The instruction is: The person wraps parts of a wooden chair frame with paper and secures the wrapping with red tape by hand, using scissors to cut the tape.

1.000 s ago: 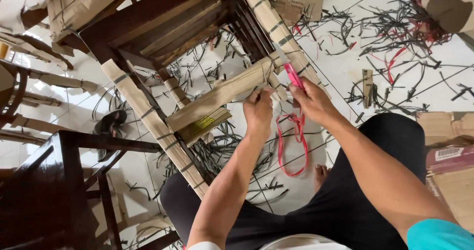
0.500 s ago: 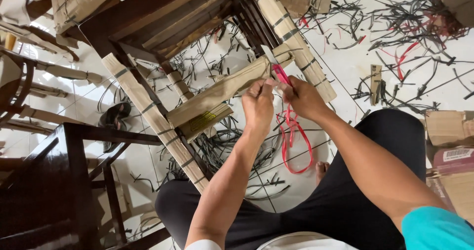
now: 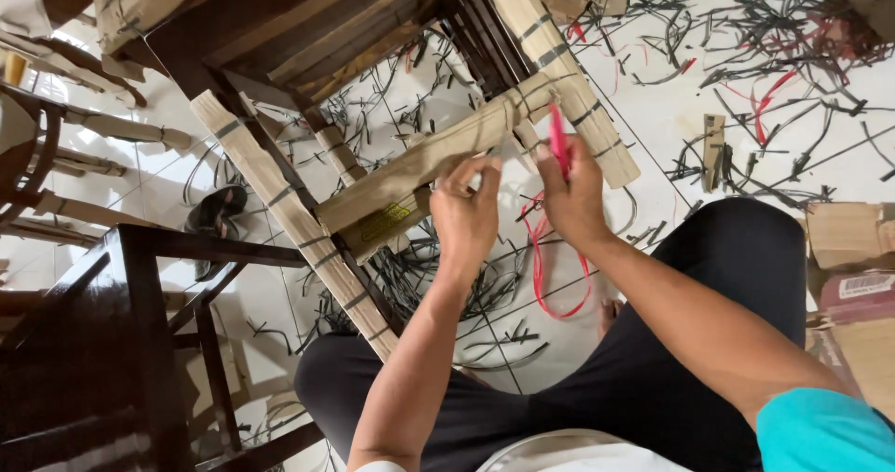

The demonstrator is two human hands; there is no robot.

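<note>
My landmark is the cardboard-wrapped crossbar (image 3: pixel 438 155) of the dark wooden chair frame (image 3: pixel 280 25) that lies tipped over in front of my knees. Its long axis runs on a slant, from low on my left up to my right, where it meets the wrapped chair leg (image 3: pixel 559 71).

My right hand (image 3: pixel 573 202) sits just below the upper end of that crossbar, fingers closed in a pinch around a pink-handled cutter (image 3: pixel 557 136) that stands nearly upright, its tip pointing up at the joint. I judge this hand the nearer of the two to that corner. My left hand (image 3: pixel 466 216) is just beside it, a little farther down the crossbar's line, fingers curled and pressed together at the lower edge of the cardboard; whether they grip the wrap or a strap I cannot tell.

A loop of red strap (image 3: pixel 545 267) hangs below the crossbar, between my hands and my dark trouser leg (image 3: pixel 736 276). Cut black strap pieces (image 3: pixel 755 25) litter the white tiles beyond the crossbar's upper end.
</note>
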